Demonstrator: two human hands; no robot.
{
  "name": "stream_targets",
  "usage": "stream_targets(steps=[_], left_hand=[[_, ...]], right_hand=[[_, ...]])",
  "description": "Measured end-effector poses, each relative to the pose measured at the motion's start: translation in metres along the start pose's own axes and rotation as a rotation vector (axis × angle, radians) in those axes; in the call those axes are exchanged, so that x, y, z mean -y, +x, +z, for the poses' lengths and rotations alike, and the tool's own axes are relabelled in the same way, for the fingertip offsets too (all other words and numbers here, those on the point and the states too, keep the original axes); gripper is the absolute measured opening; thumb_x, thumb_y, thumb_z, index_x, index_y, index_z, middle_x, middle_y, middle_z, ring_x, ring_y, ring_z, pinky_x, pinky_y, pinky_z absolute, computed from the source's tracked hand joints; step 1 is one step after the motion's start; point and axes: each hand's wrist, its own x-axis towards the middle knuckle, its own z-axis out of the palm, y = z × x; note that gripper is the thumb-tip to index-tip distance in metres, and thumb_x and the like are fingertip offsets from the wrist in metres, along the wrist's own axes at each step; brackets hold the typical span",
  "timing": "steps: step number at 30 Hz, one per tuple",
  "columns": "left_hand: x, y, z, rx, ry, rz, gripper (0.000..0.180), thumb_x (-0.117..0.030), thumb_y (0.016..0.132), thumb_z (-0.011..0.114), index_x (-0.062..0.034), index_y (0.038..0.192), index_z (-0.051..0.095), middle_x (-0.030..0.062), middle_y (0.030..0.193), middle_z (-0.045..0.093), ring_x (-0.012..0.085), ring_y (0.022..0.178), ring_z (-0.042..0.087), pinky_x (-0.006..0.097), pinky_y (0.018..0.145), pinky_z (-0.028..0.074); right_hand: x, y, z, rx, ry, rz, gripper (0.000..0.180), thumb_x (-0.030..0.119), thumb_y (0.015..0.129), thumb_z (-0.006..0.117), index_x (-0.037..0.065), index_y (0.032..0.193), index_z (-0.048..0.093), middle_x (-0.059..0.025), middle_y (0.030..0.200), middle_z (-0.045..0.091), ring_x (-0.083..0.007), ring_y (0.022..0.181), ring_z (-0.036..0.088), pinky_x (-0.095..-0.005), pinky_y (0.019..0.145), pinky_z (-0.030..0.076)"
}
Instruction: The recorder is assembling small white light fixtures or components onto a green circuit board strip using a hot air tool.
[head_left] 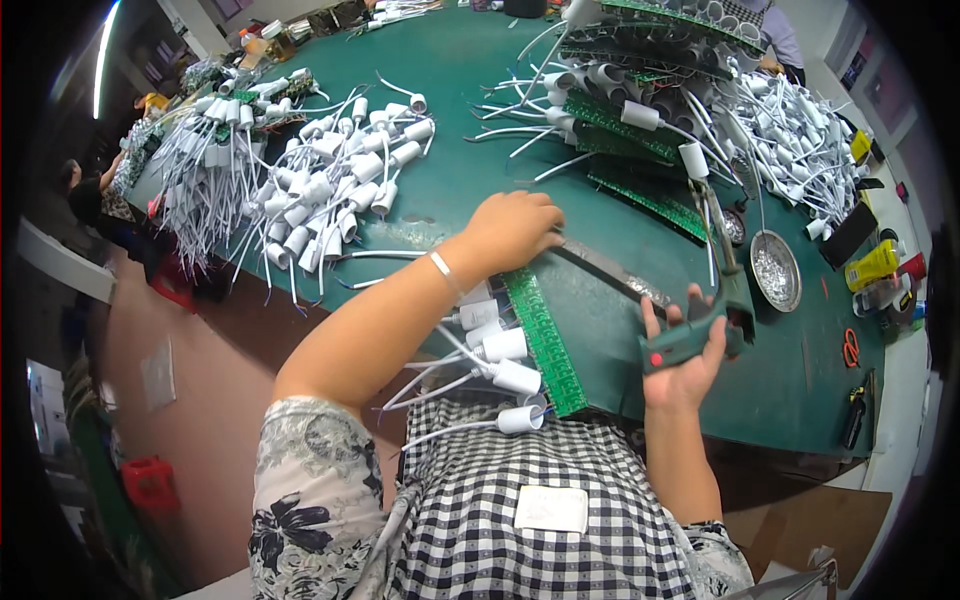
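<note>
My left hand (512,232) is closed, its fingers curled near the upper end of a green circuit board strip (548,345). Whatever is between those fingers is hidden. The strip lies at the table's front edge, with several white lamp sockets (515,377) and white wires along its left side. My right hand (690,355) holds a green soldering gun (738,312) with a red button, its metal part pointing away from me. Between the two hands a dark metal bar (605,268) lies slantwise on the table, silvery bits at its right end.
Loose white sockets (330,180) heap at the left of the green table (450,90). Stacked circuit boards (620,125) stand at the far right, more sockets (790,140) beyond. A bowl of silvery bits (775,270), red scissors (851,348) and a yellow bottle (872,265) lie right.
</note>
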Motion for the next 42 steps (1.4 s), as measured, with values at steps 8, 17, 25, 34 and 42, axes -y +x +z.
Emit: stream_targets(steps=[8,17,25,34,42], left_hand=[[0.004,-0.054,-0.026,0.206,-0.221,-0.271,0.073,-0.034,0.066,0.081,-0.0071,0.126,0.051,0.0185,0.101,0.065,0.0345,0.102,0.061,0.043,0.09,0.046],[0.002,-0.061,-0.06,0.463,-0.558,-0.156,0.042,-0.03,0.071,0.079,-0.0033,0.098,0.062,0.0159,0.092,0.061,0.0325,0.088,0.058,0.04,0.077,0.045],[-0.052,-0.105,-0.163,0.631,-0.523,-0.07,0.028,-0.028,0.082,0.073,-0.0068,0.088,0.055,0.0077,0.061,0.06,0.0245,0.053,0.061,0.035,0.049,0.044],[-0.021,-0.074,-0.259,-0.516,-1.097,0.15,0.033,-0.022,0.08,0.069,-0.0014,0.101,0.053,0.0119,0.09,0.063,0.0156,0.072,0.062,0.027,0.061,0.05],[-0.043,0.105,-0.304,-0.802,-1.466,0.157,0.021,-0.021,0.096,0.047,-0.0054,0.098,0.06,0.0055,0.08,0.061,0.0158,0.069,0.059,0.029,0.061,0.05]], right_hand=[[0.027,-0.014,-0.028,-0.04,-0.008,-0.075,0.034,0.034,0.096,0.05,0.012,0.122,0.046,-0.0053,0.12,0.054,-0.0179,0.077,0.056,-0.0598,0.107,0.034],[0.026,-0.018,-0.044,0.0,-0.035,-0.095,0.039,0.037,0.097,0.05,0.012,0.126,0.044,-0.0025,0.12,0.054,-0.0125,0.074,0.06,-0.0494,0.111,0.033],[0.03,-0.016,-0.049,0.012,0.006,-0.099,0.034,0.037,0.096,0.05,0.015,0.121,0.047,-0.0043,0.119,0.054,-0.0114,0.071,0.057,-0.0423,0.102,0.04],[0.035,-0.019,-0.059,0.0,0.044,-0.129,0.033,0.037,0.095,0.051,0.016,0.121,0.047,-0.0033,0.121,0.054,-0.011,0.071,0.056,-0.0378,0.096,0.041],[0.022,-0.025,-0.044,-0.021,0.102,-0.069,0.034,0.039,0.095,0.051,0.017,0.12,0.046,-0.0014,0.122,0.053,-0.0105,0.072,0.055,-0.0347,0.09,0.042]])
